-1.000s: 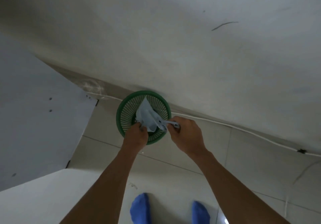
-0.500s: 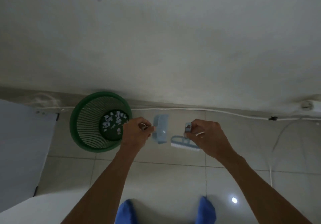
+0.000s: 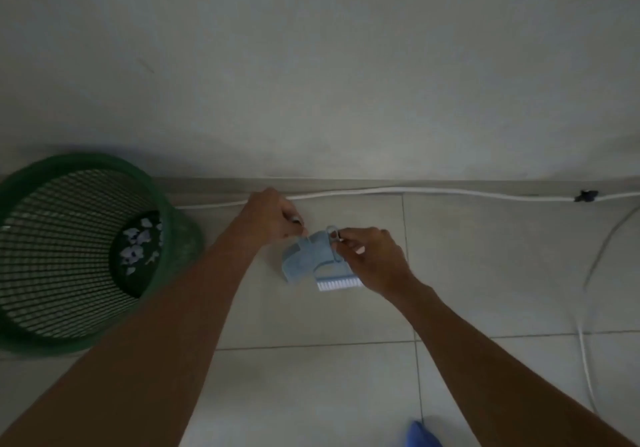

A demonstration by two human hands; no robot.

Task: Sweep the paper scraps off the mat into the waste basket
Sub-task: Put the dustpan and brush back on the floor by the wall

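A green mesh waste basket stands on the floor at the left, with several pale paper scraps lying on its bottom. To its right, low over the tiled floor near the wall, my left hand pinches the top edge of a small light-blue dustpan. My right hand grips the handle of a small light-blue brush with white bristles, which rests against the dustpan's right side. The mat is out of view.
A white cable runs along the base of the pale wall and curls down the floor at the right. A blue foot shows at the bottom edge. Pale floor tiles stretch around the hands.
The dustpan was tipped over the basket a second ago. Both hands have since carried dustpan and brush rightward and down toward the floor, and brought the two together.
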